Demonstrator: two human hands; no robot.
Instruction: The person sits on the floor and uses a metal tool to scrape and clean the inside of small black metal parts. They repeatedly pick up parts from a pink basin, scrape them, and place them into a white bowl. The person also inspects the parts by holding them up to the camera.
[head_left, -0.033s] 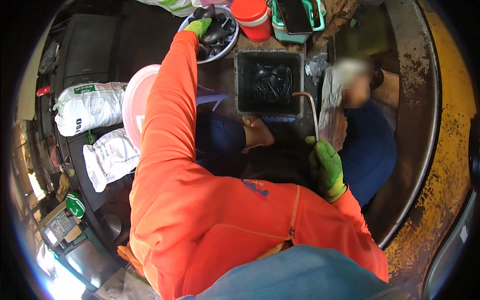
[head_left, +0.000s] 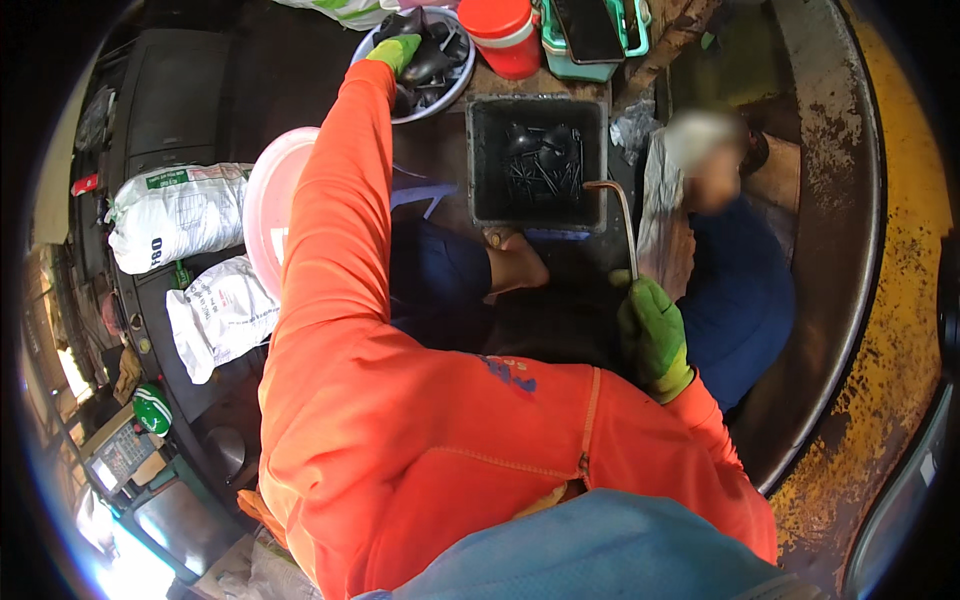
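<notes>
My left hand [head_left: 396,54], in a green glove, reaches into a white basin [head_left: 462,90] at the top. It lies against shiny black rounded pieces [head_left: 430,66] heaped there; how its fingers close is unclear. My right hand [head_left: 654,335], also gloved in green, is closed around a thin metal rod [head_left: 628,225] whose upper end bends left. That bent end hangs by the right rim of a black rectangular crate [head_left: 482,205]. Inside the crate lie dark rounded pieces [head_left: 553,157] and several thin dark sticks [head_left: 535,180].
Behind the crate stand a red lidded jug [head_left: 510,60] and a teal box [head_left: 578,68] with a phone [head_left: 590,30] across it. A person in dark blue [head_left: 735,290] sits close at the right. Beside my left arm are a pink basin [head_left: 265,210] and white sacks [head_left: 180,215].
</notes>
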